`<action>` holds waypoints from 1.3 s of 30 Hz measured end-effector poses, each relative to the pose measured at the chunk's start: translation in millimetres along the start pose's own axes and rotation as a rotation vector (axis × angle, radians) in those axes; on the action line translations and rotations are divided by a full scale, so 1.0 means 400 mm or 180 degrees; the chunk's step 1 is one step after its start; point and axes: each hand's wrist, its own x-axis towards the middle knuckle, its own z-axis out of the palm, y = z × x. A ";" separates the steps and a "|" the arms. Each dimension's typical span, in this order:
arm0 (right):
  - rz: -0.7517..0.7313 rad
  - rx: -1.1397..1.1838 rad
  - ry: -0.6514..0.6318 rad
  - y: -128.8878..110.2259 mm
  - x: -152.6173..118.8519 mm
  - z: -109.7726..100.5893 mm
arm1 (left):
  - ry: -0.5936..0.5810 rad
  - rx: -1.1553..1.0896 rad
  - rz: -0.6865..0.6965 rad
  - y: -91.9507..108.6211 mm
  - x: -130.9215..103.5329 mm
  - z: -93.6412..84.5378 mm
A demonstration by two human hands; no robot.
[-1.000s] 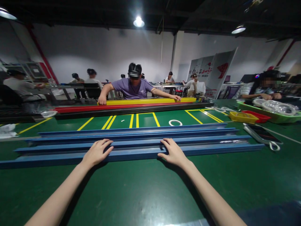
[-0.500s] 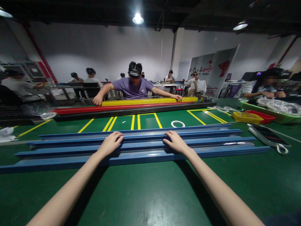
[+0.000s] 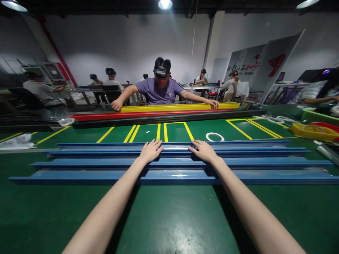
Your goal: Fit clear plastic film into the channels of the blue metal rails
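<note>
Several long blue channel-shaped rails lie side by side across the green table in front of me. My left hand reaches over them, palm down, its spread fingers at the far rails. To its right, my right hand rests in much the same way, fingers stretched toward the farthest rail. Both hands are open. The undersides of the fingers are hidden, so contact at the tips cannot be made out exactly.
Beyond the rails lie yellow tape lines and a white ring. A person opposite has hands at a yellow rail, behind red and black rails. A yellow tray stands at right.
Both my hands have moved forward over the blue rails toward the farthest one, and their fingers look more spread. The view has turned, shifting the scene rightward.
</note>
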 end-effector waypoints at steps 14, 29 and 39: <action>-0.0035 -0.0206 -0.0204 0.039 0.049 0.005 | -0.0057 0.0182 0.0359 -0.020 0.041 -0.031; -0.0418 -0.0516 0.0799 -0.004 0.024 -0.065 | 0.1066 0.1014 0.0620 -0.018 -0.013 -0.076; -0.0498 -0.0639 0.1021 -0.084 -0.085 -0.149 | 0.1451 0.0942 0.0810 -0.022 -0.130 -0.141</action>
